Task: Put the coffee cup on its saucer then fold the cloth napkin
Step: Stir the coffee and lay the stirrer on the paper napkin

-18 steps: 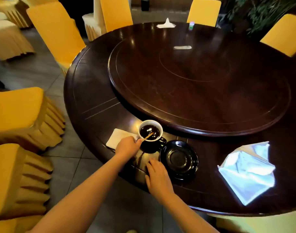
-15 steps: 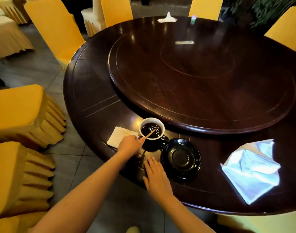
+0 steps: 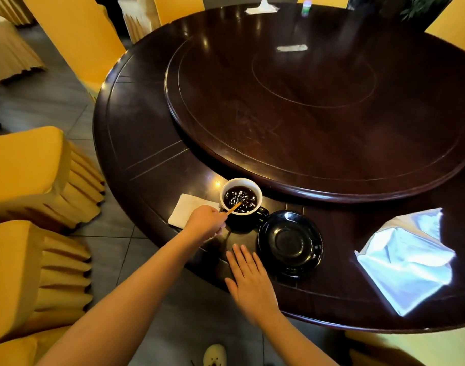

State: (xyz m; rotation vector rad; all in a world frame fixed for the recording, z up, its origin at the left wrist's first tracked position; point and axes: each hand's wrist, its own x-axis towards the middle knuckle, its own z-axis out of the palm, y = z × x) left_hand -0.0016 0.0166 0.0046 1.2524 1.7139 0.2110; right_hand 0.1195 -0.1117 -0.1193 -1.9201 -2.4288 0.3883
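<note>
Sitting on dark round table [image 3: 136, 143] with raised turntable [image 3: 318, 107], yellow-covered chairs [image 3: 28, 175] around, grey tile floor. Counting left to right: one paper napkin [image 3: 185, 210], one coffee cup [image 3: 240, 199], one saucer [image 3: 290, 241] just beside, cup not on it, one cloth napkin [image 3: 405, 262] crumpled, well apart. Left hand [image 3: 203, 223] pinching stir stick [image 3: 234, 207] dipping in cup. Right hand [image 3: 248, 280] lying flat, fingers spread, gripping nothing. Far-edge items too small to identify.

Dim, warm indoor light with bright glare spots on the glossy dark surface [image 3: 152, 143], an overexposed bluish cloth napkin [image 3: 408, 262], soft shadows, and wide-angle bending toward the edges.
</note>
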